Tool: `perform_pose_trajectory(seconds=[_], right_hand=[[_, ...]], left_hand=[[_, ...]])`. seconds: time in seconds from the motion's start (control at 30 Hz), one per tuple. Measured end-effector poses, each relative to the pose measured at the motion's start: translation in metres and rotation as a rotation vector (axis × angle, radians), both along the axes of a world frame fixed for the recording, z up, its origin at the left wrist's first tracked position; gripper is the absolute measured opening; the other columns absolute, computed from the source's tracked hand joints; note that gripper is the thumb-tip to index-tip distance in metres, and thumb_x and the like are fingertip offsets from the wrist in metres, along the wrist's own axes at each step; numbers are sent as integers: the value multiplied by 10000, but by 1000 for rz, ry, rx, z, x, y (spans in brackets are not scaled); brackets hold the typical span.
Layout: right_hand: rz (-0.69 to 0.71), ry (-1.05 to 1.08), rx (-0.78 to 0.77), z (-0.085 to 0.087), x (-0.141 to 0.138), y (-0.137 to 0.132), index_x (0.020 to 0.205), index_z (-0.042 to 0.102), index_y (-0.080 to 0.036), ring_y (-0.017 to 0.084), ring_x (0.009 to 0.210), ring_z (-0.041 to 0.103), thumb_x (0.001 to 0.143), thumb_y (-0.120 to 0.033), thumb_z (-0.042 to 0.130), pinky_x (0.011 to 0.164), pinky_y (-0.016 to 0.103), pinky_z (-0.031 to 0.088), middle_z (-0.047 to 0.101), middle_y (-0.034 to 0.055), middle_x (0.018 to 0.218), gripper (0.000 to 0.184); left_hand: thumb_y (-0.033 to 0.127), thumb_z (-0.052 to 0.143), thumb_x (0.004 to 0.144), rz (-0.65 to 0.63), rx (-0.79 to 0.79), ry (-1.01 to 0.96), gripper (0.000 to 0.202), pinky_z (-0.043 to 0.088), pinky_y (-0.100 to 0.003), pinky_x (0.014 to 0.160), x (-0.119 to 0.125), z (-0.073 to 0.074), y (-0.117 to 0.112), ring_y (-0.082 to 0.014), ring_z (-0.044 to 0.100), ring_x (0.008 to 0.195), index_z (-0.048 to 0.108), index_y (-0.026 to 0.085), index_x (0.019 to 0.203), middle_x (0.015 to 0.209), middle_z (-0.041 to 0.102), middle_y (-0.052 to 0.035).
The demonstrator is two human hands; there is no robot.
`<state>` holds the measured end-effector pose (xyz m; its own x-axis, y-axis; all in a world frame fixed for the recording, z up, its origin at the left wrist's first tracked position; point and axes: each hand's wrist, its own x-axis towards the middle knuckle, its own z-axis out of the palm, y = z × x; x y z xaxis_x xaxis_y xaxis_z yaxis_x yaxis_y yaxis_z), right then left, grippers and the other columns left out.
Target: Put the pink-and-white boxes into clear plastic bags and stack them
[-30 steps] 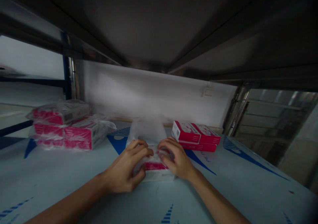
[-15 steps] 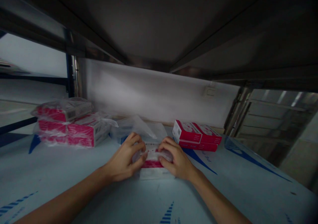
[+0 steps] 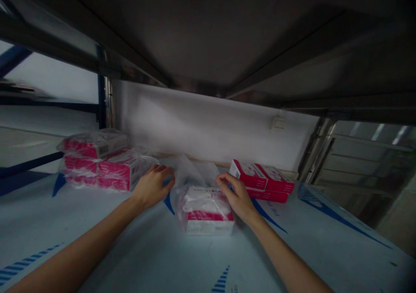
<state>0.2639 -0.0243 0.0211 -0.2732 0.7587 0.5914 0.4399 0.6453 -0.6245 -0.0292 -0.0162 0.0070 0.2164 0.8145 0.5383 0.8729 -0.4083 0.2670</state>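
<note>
A pink-and-white box (image 3: 210,222) in a clear plastic bag (image 3: 183,204) lies on the blue-printed sheet surface in front of me. The bag's film is bunched on top of the box. My left hand (image 3: 152,187) hovers left of it, near the bagged stack, with fingers curved and apart and nothing in them. My right hand (image 3: 239,197) is at the box's upper right corner, its fingers bent and the thumb apart from them. Whether it touches the film I cannot make out.
Several bagged pink boxes (image 3: 113,174) are stacked at the left. Unbagged pink boxes (image 3: 273,182) are stacked at the right, near my right hand. Loose clear plastic bags (image 3: 191,169) lie against the back wall. A dark shelf (image 3: 208,37) hangs low overhead, with metal posts (image 3: 315,150) at the sides.
Both hands have come off the top of the bagged box. My left hand has moved left and back, my right hand slightly up and right. The view has shifted a little.
</note>
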Motion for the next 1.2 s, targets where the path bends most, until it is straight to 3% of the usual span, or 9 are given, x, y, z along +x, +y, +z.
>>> perform_pose_trajectory(seconds=[0.07, 0.2, 0.33, 0.5, 0.67, 0.77, 0.87, 1.03, 1.2], right_hand=[[-71, 13, -84, 11, -2, 28, 921, 629, -198, 177, 889, 640, 872, -252, 608, 819, 286, 467, 684, 38, 915, 76], [-60, -174, -454, 32, -13, 75, 1058, 646, -198, 135, 782, 668, 869, -203, 582, 709, 228, 485, 711, 25, 887, 200], [-63, -279, -556, 31, -30, 96, 972, 723, -181, 105, 550, 601, 817, -183, 615, 554, 214, 439, 707, 8, 760, 189], [-21, -346, -543, 12, -49, 107, 759, 784, -168, 124, 519, 565, 681, -132, 710, 526, 226, 400, 666, -14, 577, 113], [-55, -256, -417, 10, -56, 112, 815, 805, -157, 167, 710, 673, 666, -142, 721, 645, 234, 457, 770, 36, 760, 172], [-74, -199, -335, 21, -56, 111, 878, 807, -150, 194, 792, 706, 689, -177, 707, 694, 246, 486, 791, 65, 857, 216], [-104, -164, -272, 38, -49, 108, 893, 805, -152, 205, 847, 723, 713, -203, 693, 734, 248, 506, 794, 84, 903, 218], [-233, -201, -269, 59, -14, 103, 796, 796, -186, 207, 823, 725, 684, -142, 680, 718, 252, 503, 784, 68, 822, 167], [-255, -324, -513, 56, 11, 94, 498, 671, -187, 193, 543, 673, 550, 18, 630, 579, 261, 506, 609, -9, 434, 215]], left_hand=[[402, 496, 932, 91, -25, 83, 342, 464, -440, 973, -8, -5, 7, -314, 574, 1161, 672, 213, 1156, 1158, 677, -98], [455, 536, 891, 148, -109, 141, 492, 477, -470, 988, -13, -11, 9, -339, 590, 1204, 585, 243, 1333, 1276, 654, -114], [417, 577, 838, 138, -198, 133, 569, 529, -478, 901, -12, -14, 8, -339, 648, 1131, 516, 324, 1397, 1309, 644, -89], [186, 571, 751, 116, -157, 83, 580, 526, -411, 937, -14, -21, 16, -294, 645, 1152, 580, 287, 1322, 1367, 611, -78], [128, 507, 820, 74, -1, -62, 391, 498, -370, 991, -18, -23, 25, -256, 662, 1117, 649, 199, 1178, 1206, 691, -106], [114, 498, 835, 48, 130, -137, 334, 501, -362, 986, -17, -11, 32, -240, 663, 1095, 653, 200, 1118, 1155, 700, -90], [110, 485, 843, 6, 207, -192, 316, 488, -348, 1008, -8, 9, 44, -221, 655, 1107, 642, 209, 1099, 1162, 696, -70], [104, 470, 848, -33, 111, -170, 339, 478, -302, 995, 21, 32, 67, -195, 662, 1086, 638, 198, 1127, 1150, 710, -62], [143, 509, 848, -125, -66, -10, 214, 502, -250, 829, 43, 20, 77, -178, 704, 894, 705, 216, 892, 913, 752, -29]])
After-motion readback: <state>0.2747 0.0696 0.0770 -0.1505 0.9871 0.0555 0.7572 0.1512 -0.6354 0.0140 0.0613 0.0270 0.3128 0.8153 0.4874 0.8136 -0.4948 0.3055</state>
